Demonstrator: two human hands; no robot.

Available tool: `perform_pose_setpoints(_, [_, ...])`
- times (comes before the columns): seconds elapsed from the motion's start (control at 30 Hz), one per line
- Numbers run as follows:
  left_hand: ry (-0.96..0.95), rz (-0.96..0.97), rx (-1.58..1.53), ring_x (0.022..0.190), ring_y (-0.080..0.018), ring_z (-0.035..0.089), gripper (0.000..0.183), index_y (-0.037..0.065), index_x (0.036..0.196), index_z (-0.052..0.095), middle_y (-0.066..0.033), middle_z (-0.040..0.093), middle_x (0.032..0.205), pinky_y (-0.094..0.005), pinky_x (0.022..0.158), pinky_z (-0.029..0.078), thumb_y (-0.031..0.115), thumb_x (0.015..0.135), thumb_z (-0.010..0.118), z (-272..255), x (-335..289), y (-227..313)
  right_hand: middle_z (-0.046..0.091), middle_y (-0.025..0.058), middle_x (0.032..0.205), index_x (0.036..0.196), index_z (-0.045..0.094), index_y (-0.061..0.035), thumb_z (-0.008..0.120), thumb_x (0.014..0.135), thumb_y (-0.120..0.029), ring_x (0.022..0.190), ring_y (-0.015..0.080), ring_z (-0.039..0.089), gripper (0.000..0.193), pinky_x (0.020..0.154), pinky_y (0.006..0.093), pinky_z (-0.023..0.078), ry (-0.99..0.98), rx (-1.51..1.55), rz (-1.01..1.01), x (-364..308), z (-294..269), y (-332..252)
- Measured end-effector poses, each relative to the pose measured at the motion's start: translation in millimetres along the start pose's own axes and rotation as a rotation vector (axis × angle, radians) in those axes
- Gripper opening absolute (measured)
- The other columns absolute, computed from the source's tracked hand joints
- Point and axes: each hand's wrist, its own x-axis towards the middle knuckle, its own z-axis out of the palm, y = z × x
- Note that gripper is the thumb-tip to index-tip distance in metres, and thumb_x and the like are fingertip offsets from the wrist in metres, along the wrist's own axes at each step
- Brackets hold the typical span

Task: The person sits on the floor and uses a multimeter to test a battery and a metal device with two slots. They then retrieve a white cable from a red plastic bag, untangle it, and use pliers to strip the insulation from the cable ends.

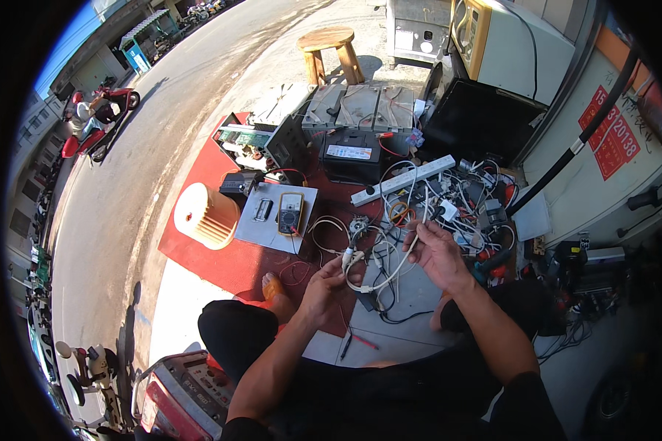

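A whitish cable [395, 273] with plugs or connectors runs between my two hands, above the floor in front of me. My left hand [326, 288] is closed on its looped part, next to a pale connector. My right hand [440, 256] pinches the same cable farther along, its fingertips pressed together. Beyond my left hand, a yellow-rimmed multimeter [290, 213] lies on a light grey board [264, 234]. A red and a black test probe [360, 342] rest on the floor below my hands. Dark cables [387, 312] hang or lie beneath the held one; which, I cannot tell.
A white power strip [403, 180] and a heap of cables and adapters [463, 213] lie at right. A black battery [351, 156], an opened metal device [261, 143] and a cream ribbed cylinder [207, 215] stand on a red mat [180, 246]. A red machine [186, 397] is at lower left.
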Motion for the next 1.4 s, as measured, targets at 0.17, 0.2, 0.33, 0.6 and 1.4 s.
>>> perform_pose_setpoints(0.17, [0.183, 0.285, 0.790, 0.130, -0.0204, 0.060, 0.051, 0.001, 0.152, 0.051, -0.0147, 0.060, 0.145, -0.0341, 0.109, 0.048, 0.020, 0.107, 0.065, 18, -9, -5, 0.072, 0.0041, 0.102, 0.118, 0.076, -0.0045, 0.062, 0.111, -0.026, 0.095, 0.0120, 0.068, 0.026, 0.085, 0.0298, 0.056, -0.108, -0.263, 0.026, -13, 20, 35])
perform_pose_setpoints(0.2, [0.040, 0.319, 0.767, 0.130, -0.0193, 0.059, 0.049, 0.001, 0.150, 0.053, -0.0127, 0.062, 0.142, -0.0336, 0.109, 0.048, 0.021, 0.108, 0.065, 23, -12, -5, 0.072, 0.0029, 0.101, 0.115, 0.078, -0.0047, 0.065, 0.109, -0.026, 0.096, 0.0108, 0.067, 0.026, 0.087, 0.0294, 0.056, -0.086, -0.426, 0.065, -14, 24, 44])
perform_pose_setpoints(0.33, [-0.144, 0.373, 0.758, 0.124, -0.0164, 0.062, 0.043, 0.000, 0.147, 0.058, -0.0089, 0.067, 0.135, -0.0320, 0.107, 0.049, 0.019, 0.109, 0.064, 45, -25, -7, 0.068, 0.0172, 0.091, 0.099, 0.075, -0.0020, 0.069, 0.099, -0.020, 0.093, 0.0361, 0.065, 0.019, 0.082, 0.0444, 0.052, -0.181, -1.014, -0.361, -22, 33, 66])
perform_pose_setpoints(0.6, [-0.016, 0.423, 0.795, 0.099, -0.0107, 0.065, 0.022, -0.003, 0.118, 0.075, -0.0061, 0.075, 0.111, -0.0267, 0.090, 0.051, 0.014, 0.106, 0.070, 47, -25, 1, 0.067, 0.0186, 0.103, 0.110, 0.071, -0.0001, 0.072, 0.098, -0.020, 0.098, 0.0390, 0.069, 0.023, 0.085, 0.0457, 0.055, -0.271, -1.097, -0.256, -40, 43, 66])
perform_pose_setpoints(1.4, [0.017, 0.299, 0.826, 0.083, -0.0099, 0.066, 0.024, -0.002, 0.126, 0.071, -0.0057, 0.074, 0.093, -0.0251, 0.074, 0.053, 0.011, 0.107, 0.067, 66, -24, 120, 0.071, 0.0197, 0.121, 0.117, 0.073, -0.0008, 0.066, 0.091, -0.007, 0.119, 0.0372, 0.067, 0.028, 0.097, 0.0487, 0.057, -0.339, -2.057, 0.367, 75, -167, 148])
